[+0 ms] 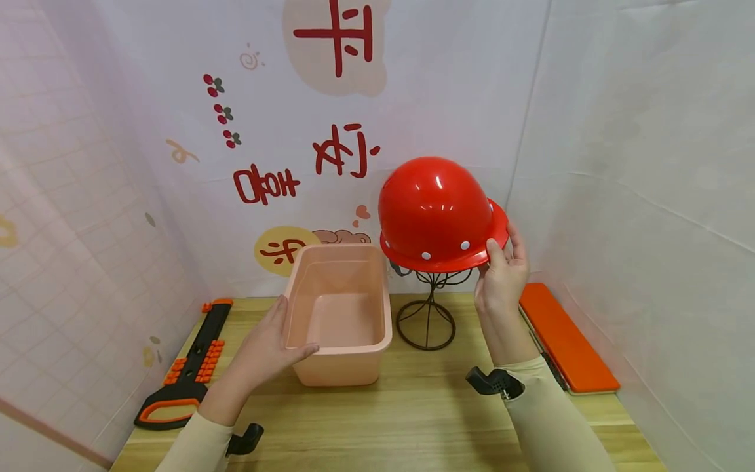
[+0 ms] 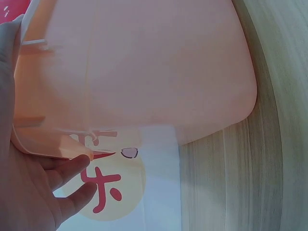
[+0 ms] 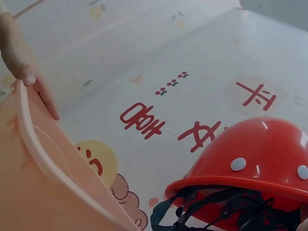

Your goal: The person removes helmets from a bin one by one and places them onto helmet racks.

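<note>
My right hand (image 1: 504,272) pinches the brim of a red hard hat (image 1: 433,210), thumb on top and fingers beneath. The hat sits over a dark wire stand (image 1: 432,295) and overlaps its top in the head view. Dark straps (image 3: 192,204) hang inside the shell in the right wrist view. My left hand (image 1: 268,341) grips the left near corner of a peach plastic basin (image 1: 354,351), thumb over the near rim and fingers along the left side. In the left wrist view the basin's wall (image 2: 154,62) fills most of the picture, with fingertips right at the rim.
A black tool with an orange-lined loop handle (image 1: 189,377) and rows of small orange pieces lies at the table's left edge. A flat orange-topped case (image 1: 566,337) lies along the right edge. Printed white cloth (image 1: 448,78) closes off the back and sides.
</note>
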Demonstrator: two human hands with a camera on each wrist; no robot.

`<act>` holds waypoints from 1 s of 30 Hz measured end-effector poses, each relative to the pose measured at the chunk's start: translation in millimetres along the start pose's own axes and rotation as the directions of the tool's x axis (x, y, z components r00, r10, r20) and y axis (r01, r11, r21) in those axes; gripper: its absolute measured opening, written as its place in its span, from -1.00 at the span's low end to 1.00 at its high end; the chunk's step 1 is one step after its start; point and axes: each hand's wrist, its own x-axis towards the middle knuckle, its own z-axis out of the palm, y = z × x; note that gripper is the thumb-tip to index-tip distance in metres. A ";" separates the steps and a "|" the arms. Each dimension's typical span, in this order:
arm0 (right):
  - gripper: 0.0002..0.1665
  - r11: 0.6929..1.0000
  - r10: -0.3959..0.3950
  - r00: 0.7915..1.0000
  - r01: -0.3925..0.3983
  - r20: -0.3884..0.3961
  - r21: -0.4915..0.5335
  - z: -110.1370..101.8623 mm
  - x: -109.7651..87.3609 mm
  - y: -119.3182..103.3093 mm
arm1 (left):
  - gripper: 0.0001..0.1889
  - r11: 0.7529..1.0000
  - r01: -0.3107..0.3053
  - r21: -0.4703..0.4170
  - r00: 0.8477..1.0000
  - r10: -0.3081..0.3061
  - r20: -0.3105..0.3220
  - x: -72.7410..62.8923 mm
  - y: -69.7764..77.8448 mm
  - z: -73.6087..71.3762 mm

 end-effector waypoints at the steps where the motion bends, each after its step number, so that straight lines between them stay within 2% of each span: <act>1: -0.36 1.000 -0.001 1.000 0.001 -0.009 -0.001 -1.2 -1.2 1.4 | 0.49 1.000 -0.001 0.003 1.000 0.001 0.001 0.0 0.1 -0.2; 8: -0.35 1.000 -0.011 0.997 0.010 -0.072 -0.008 -10.5 -9.4 11.5 | 0.49 1.000 0.004 -0.010 1.000 -0.004 0.010 -0.6 2.2 -1.9; 22: -0.37 0.999 -0.048 0.983 0.046 -0.176 -0.012 -32.2 -39.0 38.9 | 0.45 0.999 0.015 -0.028 1.000 -0.014 0.008 -3.2 1.4 -3.8; 25: -0.37 0.997 -0.068 0.983 0.061 -0.171 -0.046 -34.4 -44.9 43.3 | 0.45 0.999 0.018 -0.034 1.000 -0.018 0.009 -3.6 2.2 -4.1; 30: -0.40 0.984 -0.094 0.986 0.070 -0.138 -0.166 -39.9 -54.9 45.0 | 0.45 0.999 0.019 -0.046 1.000 -0.019 0.009 -4.8 3.5 -3.0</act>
